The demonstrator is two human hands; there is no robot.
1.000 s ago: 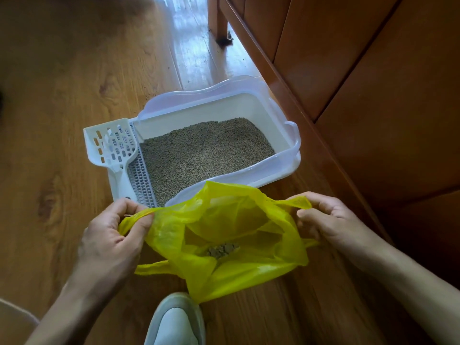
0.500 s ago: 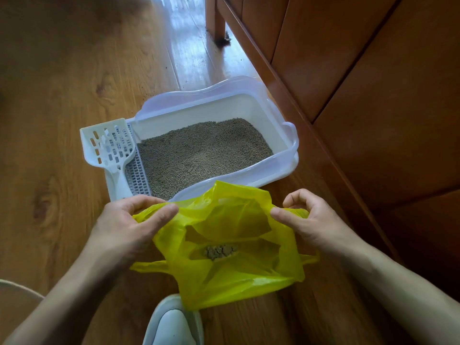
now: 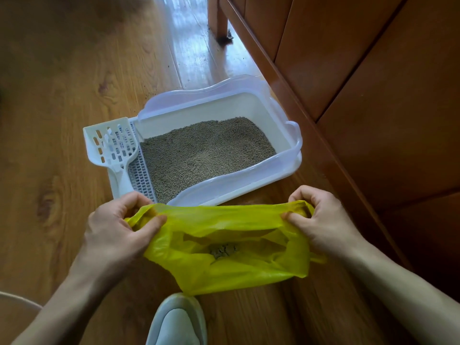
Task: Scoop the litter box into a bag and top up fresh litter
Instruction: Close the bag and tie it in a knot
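A yellow plastic bag [image 3: 224, 267] lies on the wood floor just in front of the litter box. My left hand [image 3: 117, 227] grips the bag's left rim and my right hand [image 3: 321, 220] grips its right rim, stretching the top edge flat between them. A small grey clump [image 3: 222, 250] shows inside the bag. The white litter box [image 3: 281, 168] holds brown-grey litter [image 3: 204, 153]. A white slotted scoop [image 3: 112, 148] rests on the box's left end beside a grated step.
A wooden cabinet [image 3: 361, 83] runs along the right, close to the box. A furniture leg [image 3: 221, 23] stands behind. A pale shoe [image 3: 178, 322] is at the bottom centre, and a pale curved edge [image 3: 17, 300] shows at the bottom left.
Both hands first came inward along the bag's rim, then pulled apart again, drawing the far rim taut and flattening the mouth. The scoop and box have not moved.
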